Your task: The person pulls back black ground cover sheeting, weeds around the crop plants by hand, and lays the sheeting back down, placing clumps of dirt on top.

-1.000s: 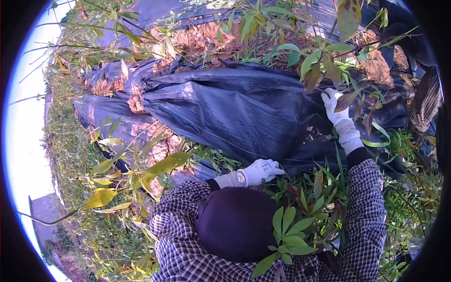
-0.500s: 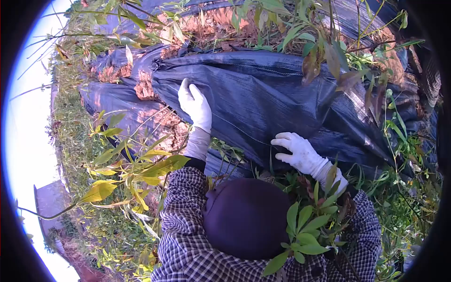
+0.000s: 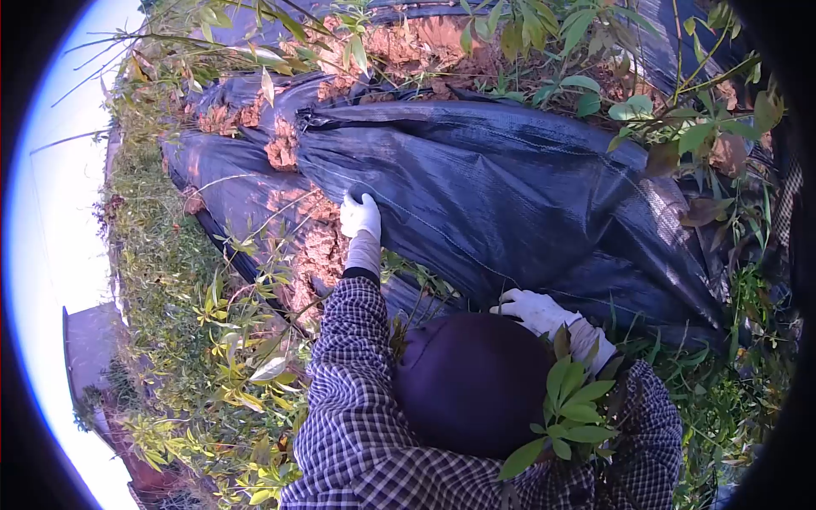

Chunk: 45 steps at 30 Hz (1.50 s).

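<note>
Red soil [image 3: 320, 251], weeds [image 3: 161, 246] | left hand [image 3: 360, 218] pinches black sheet [image 3: 510, 195] edge | right hand [image 3: 537, 312] curled, cannot tell its grip | sheet seems limp, slippery; best bunched at edge

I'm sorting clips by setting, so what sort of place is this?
Outdoors, probably a farm plot or plant nursery: a dark sheet is spread over the ground, with reddish soil beside it and leafy plants growing around.

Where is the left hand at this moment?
In the head view, the left hand is left of centre, at the near edge of the black sheet, just right of the exposed reddish soil.
</note>
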Motion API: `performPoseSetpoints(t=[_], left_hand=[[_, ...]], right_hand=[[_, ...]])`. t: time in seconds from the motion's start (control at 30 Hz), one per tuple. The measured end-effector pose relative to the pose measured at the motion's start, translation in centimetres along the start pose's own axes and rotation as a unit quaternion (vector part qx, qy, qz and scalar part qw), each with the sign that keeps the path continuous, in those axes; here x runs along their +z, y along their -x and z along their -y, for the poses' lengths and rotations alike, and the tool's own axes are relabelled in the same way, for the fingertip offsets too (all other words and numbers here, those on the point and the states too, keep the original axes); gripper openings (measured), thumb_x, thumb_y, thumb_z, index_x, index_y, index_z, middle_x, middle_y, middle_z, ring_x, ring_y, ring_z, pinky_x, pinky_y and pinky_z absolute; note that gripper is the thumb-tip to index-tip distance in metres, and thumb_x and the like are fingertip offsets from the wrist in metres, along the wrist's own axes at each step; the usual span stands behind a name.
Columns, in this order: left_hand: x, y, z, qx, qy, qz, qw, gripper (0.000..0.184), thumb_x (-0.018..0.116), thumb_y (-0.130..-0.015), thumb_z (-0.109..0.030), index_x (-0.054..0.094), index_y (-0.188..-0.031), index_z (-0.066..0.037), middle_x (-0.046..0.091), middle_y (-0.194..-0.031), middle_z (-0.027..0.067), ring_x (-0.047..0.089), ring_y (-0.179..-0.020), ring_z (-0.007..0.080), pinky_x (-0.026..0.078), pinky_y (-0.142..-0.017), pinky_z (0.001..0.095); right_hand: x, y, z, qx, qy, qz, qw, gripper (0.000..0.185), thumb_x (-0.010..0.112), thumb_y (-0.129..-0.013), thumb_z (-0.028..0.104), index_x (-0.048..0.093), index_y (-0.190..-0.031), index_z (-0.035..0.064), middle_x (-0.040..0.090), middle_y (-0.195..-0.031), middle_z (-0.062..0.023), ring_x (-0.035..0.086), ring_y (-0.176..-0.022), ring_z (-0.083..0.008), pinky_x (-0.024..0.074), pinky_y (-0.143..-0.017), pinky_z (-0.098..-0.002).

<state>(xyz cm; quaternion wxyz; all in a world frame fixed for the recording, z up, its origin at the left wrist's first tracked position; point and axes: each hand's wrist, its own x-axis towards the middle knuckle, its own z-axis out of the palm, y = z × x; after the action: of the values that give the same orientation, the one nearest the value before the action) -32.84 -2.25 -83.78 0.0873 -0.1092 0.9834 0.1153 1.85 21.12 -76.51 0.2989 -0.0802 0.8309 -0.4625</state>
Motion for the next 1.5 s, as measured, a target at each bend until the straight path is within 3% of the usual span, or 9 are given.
performPoseSetpoints(t=[0.1, 0.2, 0.3, 0.43, 0.67, 0.77, 0.87, 1.0, 1.5], left_hand=[[-2.0, -0.2, -2.8, -0.085, -0.07, -0.022, 0.994, 0.056, 0.055, -0.088, -0.04, 0.05, -0.134, -0.008, 0.049, -0.138, 0.0183, 0.048, -0.125, 0.0354, 0.037, -0.103, 0.0477], [-1.2, -1.9, -3.6, 0.225, -0.112, -0.317, 0.915, 0.054, 0.06, -0.087, -0.034, 0.05, -0.133, -0.009, 0.044, -0.142, 0.0167, 0.041, -0.13, 0.0351, 0.03, -0.108, 0.0485], [-1.7, -1.7, -6.8, 0.457, -0.056, -0.186, 0.868, 0.059, 0.065, -0.084, -0.036, 0.048, -0.137, -0.015, 0.044, -0.142, 0.0144, 0.038, -0.132, 0.0338, 0.024, -0.109, 0.0534], [2.5, -2.8, -4.0, 0.262, -0.068, 0.036, 0.962, 0.077, 0.057, -0.084, -0.06, 0.035, -0.147, -0.023, 0.029, -0.154, 0.0104, 0.026, -0.142, 0.0287, 0.017, -0.113, 0.057], [-2.3, -3.8, 0.2, 0.204, -0.148, -0.032, 0.967, 0.079, 0.051, -0.086, -0.065, 0.032, -0.147, -0.02, 0.029, -0.153, 0.0118, 0.028, -0.14, 0.0327, 0.027, -0.104, 0.0638], [-17.0, -8.0, 8.1, 0.168, -0.244, -0.09, 0.951, 0.075, 0.047, -0.09, -0.062, 0.031, -0.148, -0.016, 0.03, -0.151, 0.0191, 0.03, -0.138, 0.0363, 0.03, -0.106, 0.0566], [-18.0, -11.2, 7.5, 0.237, -0.274, -0.114, 0.925, 0.075, 0.051, -0.091, -0.057, 0.037, -0.144, -0.005, 0.042, -0.141, 0.0262, 0.042, -0.129, 0.0395, 0.035, -0.107, 0.0447], [4.6, -1.4, -10.2, 0.351, -0.088, 0.016, 0.932, 0.086, 0.053, -0.089, -0.059, 0.032, -0.144, 0.004, 0.032, -0.145, 0.0318, 0.036, -0.132, 0.0465, 0.031, -0.109, 0.0521], [7.7, -5.2, -9.1, 0.361, -0.1, 0.005, 0.927, 0.078, 0.051, -0.09, -0.058, 0.036, -0.144, -0.004, 0.039, -0.142, 0.0275, 0.04, -0.13, 0.0407, 0.033, -0.108, 0.0464]], right_hand=[[-0.3, 0.2, 0.5, 0.009, -0.025, -0.032, 0.999, 0.039, 0.061, -0.086, 0.03, 0.062, -0.122, 0.0158, 0.052, -0.125, -0.0123, 0.056, -0.107, -0.0327, 0.048, -0.091, -0.0446], [-0.1, 0.3, 0.2, 0.008, -0.017, -0.039, 0.999, 0.038, 0.06, -0.087, 0.03, 0.061, -0.123, 0.0166, 0.052, -0.124, -0.0124, 0.057, -0.105, -0.0329, 0.0482, -0.09, -0.0449], [-0.6, 0.0, 0.2, 0.012, -0.018, -0.026, 0.999, 0.038, 0.059, -0.088, 0.031, 0.061, -0.123, 0.018, 0.052, -0.124, -0.0124, 0.057, -0.105, -0.0331, 0.0485, -0.09, -0.0452], [-0.4, -0.1, 0.6, 0.018, -0.017, -0.02, 0.999, 0.037, 0.057, -0.089, 0.033, 0.061, -0.123, 0.0207, 0.052, -0.125, -0.012, 0.057, -0.106, -0.0336, 0.0487, -0.09, -0.0453], [1.4, -2.5, 0.3, -0.055, -0.079, -0.058, 0.994, 0.028, 0.055, -0.088, 0.029, 0.068, -0.108, 0.0136, 0.058, -0.121, -0.0132, 0.059, -0.105, -0.0331, 0.0499, -0.085, -0.0439], [4.7, -8.8, 5.8, -0.204, -0.164, -0.1, 0.96, 0.022, 0.061, -0.082, 0.024, 0.07, -0.097, 0.0104, 0.066, -0.1, -0.0122, 0.063, -0.094, -0.0328, 0.0507, -0.079, -0.0423], [8.1, -12.3, 3.3, -0.249, -0.178, -0.239, 0.922, 0.017, 0.066, -0.076, 0.022, 0.072, -0.087, 0.0109, 0.069, -0.08, -0.0122, 0.066, -0.078, -0.0312, 0.0511, -0.068, -0.0426], [0.4, 3.0, -10.7, -0.027, -0.228, -0.294, 0.928, 0.022, 0.066, -0.076, 0.028, 0.07, -0.081, 0.0077, 0.068, -0.075, -0.0136, 0.066, -0.074, -0.0324, 0.0502, -0.066, -0.0431], [-1.4, 3.8, -10.1, 0.119, -0.147, -0.279, 0.941, 0.03, 0.062, -0.077, 0.028, 0.072, -0.091, 0.0039, 0.07, -0.086, -0.0167, 0.067, -0.082, -0.0358, 0.0532, -0.073, -0.0445]])
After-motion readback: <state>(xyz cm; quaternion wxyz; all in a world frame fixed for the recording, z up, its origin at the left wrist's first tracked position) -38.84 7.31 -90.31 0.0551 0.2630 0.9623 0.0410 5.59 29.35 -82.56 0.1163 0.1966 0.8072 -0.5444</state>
